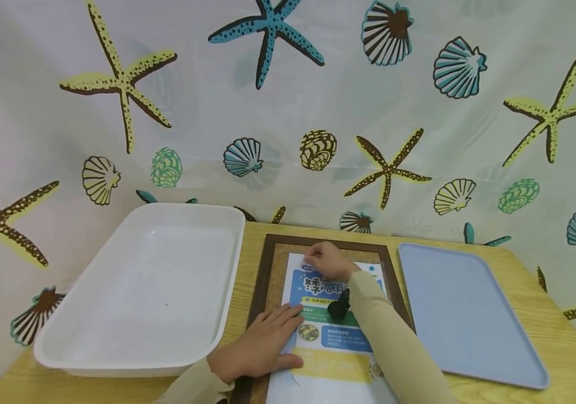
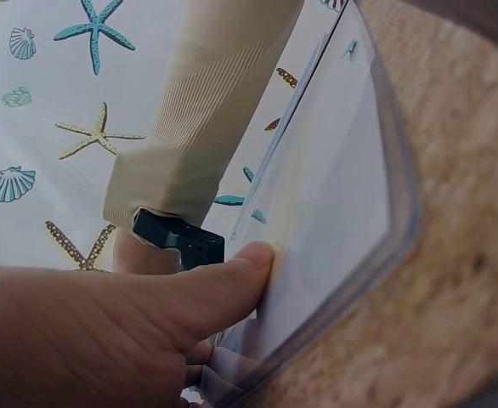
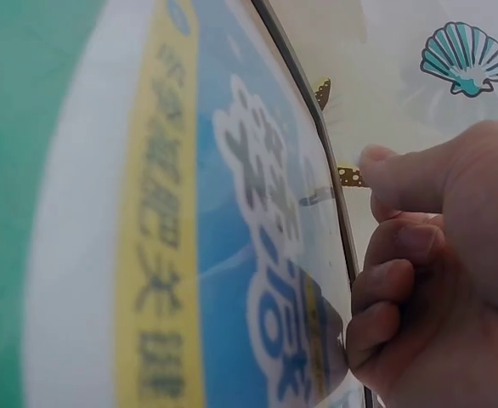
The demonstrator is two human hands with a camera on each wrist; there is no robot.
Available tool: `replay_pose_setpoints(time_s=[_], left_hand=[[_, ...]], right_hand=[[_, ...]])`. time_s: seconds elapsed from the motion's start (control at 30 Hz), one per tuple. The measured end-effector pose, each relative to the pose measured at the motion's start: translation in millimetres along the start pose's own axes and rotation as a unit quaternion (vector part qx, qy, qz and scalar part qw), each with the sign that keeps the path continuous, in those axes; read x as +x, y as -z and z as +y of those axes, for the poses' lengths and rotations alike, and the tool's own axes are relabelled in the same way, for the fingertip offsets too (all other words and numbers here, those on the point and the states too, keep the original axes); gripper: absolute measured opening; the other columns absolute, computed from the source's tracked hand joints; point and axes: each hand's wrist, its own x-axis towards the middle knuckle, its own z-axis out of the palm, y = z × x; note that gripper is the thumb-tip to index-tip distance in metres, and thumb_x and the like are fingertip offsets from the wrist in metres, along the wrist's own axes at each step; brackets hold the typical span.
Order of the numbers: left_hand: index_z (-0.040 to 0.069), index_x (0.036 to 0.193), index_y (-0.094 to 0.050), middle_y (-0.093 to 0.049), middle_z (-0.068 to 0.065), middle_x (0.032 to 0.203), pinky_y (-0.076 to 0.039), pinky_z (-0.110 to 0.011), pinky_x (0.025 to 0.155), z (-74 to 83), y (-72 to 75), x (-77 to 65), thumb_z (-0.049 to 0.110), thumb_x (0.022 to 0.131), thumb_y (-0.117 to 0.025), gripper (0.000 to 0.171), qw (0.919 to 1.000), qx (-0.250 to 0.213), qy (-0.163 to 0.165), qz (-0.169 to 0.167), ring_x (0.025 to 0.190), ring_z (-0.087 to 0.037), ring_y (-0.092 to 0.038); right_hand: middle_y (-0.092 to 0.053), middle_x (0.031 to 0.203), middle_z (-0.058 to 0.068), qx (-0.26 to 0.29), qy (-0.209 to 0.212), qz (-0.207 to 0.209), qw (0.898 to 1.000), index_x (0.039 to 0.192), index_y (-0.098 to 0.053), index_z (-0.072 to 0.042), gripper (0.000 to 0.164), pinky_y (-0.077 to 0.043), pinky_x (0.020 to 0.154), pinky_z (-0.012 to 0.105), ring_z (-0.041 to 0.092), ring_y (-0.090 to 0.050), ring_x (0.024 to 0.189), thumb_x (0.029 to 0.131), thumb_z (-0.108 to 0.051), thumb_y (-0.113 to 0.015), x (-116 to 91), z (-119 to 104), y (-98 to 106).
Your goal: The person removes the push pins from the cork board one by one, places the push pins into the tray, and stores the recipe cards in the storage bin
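A printed poster (image 1: 337,365) in a clear plastic sleeve (image 2: 402,195) lies on a framed corkboard (image 1: 276,264). With its fingers straight, my left hand (image 1: 262,342) rests on the poster's left edge; its thumb touches the sleeve in the left wrist view. My right hand (image 1: 330,261) is at the poster's upper left corner, thumb and forefinger drawn together, the other fingers curled (image 3: 376,289). I cannot tell whether anything small is pinched there. Part of the poster's blue title is hidden under the right hand and sleeve.
To the left stands a deep white tray (image 1: 232,269); a flat light-blue tray (image 1: 469,314) lies to the right. Both are on a wood-grain table (image 1: 570,359), with a starfish-and-shell patterned curtain (image 1: 288,106) behind it. A dark wrist camera (image 1: 339,307) sits on the right wrist.
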Motion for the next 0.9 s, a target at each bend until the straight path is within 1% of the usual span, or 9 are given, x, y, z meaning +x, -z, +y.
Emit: replay_pose_setpoints(time_s=[0.1,0.23,0.37,0.5,0.57,0.77,0.9], left_hand=[[0.003,0.143,-0.041,-0.030,-0.014,0.156,-0.029,-0.059,0.109,-0.6,-0.5,1.2,0.046,0.091,-0.062,0.071,1.0000,0.000,-0.003,0.003,0.143,-0.035,-0.027],[0.003,0.144,-0.040,-0.030,-0.014,0.156,-0.029,-0.059,0.109,-0.1,-2.1,0.6,0.046,0.091,-0.062,0.072,1.0000,0.001,0.000,0.003,0.144,-0.035,-0.027],[0.003,0.144,-0.041,-0.030,-0.013,0.156,-0.029,-0.058,0.109,-0.7,-3.9,-0.3,0.046,0.091,-0.062,0.071,1.0000,0.006,0.006,0.002,0.144,-0.035,-0.027],[0.004,0.144,-0.040,-0.030,-0.012,0.156,-0.029,-0.058,0.109,-1.3,-3.7,0.5,0.047,0.091,-0.062,0.071,0.9999,0.014,0.007,0.000,0.144,-0.034,-0.027],[0.005,0.144,-0.040,-0.030,-0.012,0.156,-0.029,-0.058,0.110,-1.2,-2.7,1.2,0.046,0.091,-0.061,0.071,0.9999,0.015,0.005,0.000,0.144,-0.034,-0.027],[0.003,0.144,-0.040,-0.030,-0.013,0.156,-0.029,-0.058,0.109,0.7,-0.8,2.4,0.045,0.091,-0.062,0.071,0.9999,0.013,0.001,0.001,0.143,-0.035,-0.027],[0.003,0.143,-0.041,-0.030,-0.013,0.156,-0.029,-0.058,0.109,1.7,-1.2,3.0,0.045,0.091,-0.062,0.071,0.9999,0.015,0.003,0.002,0.143,-0.035,-0.027]], right_hand=[[-0.063,0.091,0.006,0.001,-0.001,0.009,1.000,0.100,-0.067,-0.004,0.018,-0.045,0.073,0.027,0.014,-0.054,0.077,0.099,-0.017,-0.054,-2.9,0.5,3.3],[-0.062,0.090,0.006,0.005,-0.003,0.014,1.000,0.098,-0.066,-0.003,0.017,-0.044,0.072,0.027,0.014,-0.053,0.076,0.099,-0.017,-0.055,-5.3,2.6,5.5],[-0.064,0.092,0.006,0.003,-0.005,0.015,1.000,0.099,-0.067,-0.004,0.017,-0.046,0.074,0.027,0.014,-0.055,0.079,0.098,-0.017,-0.056,-4.2,5.0,6.9],[-0.065,0.094,0.006,-0.010,-0.004,0.024,1.000,0.099,-0.068,-0.004,0.018,-0.047,0.077,0.030,0.014,-0.057,0.080,0.097,-0.018,-0.057,-3.6,9.0,9.7],[-0.065,0.094,0.006,-0.016,-0.005,0.029,0.999,0.100,-0.068,-0.004,0.018,-0.048,0.078,0.031,0.015,-0.057,0.081,0.097,-0.018,-0.057,-4.7,10.2,11.8],[-0.065,0.094,0.007,-0.012,-0.013,0.040,0.999,0.099,-0.068,-0.004,0.017,-0.046,0.078,0.032,0.016,-0.055,0.080,0.097,-0.017,-0.057,-10.1,13.3,18.3],[-0.065,0.099,0.007,-0.013,-0.022,0.039,0.999,0.099,-0.067,-0.005,0.018,-0.045,0.080,0.031,0.015,-0.055,0.082,0.097,-0.019,-0.057,-13.3,17.3,21.6]])
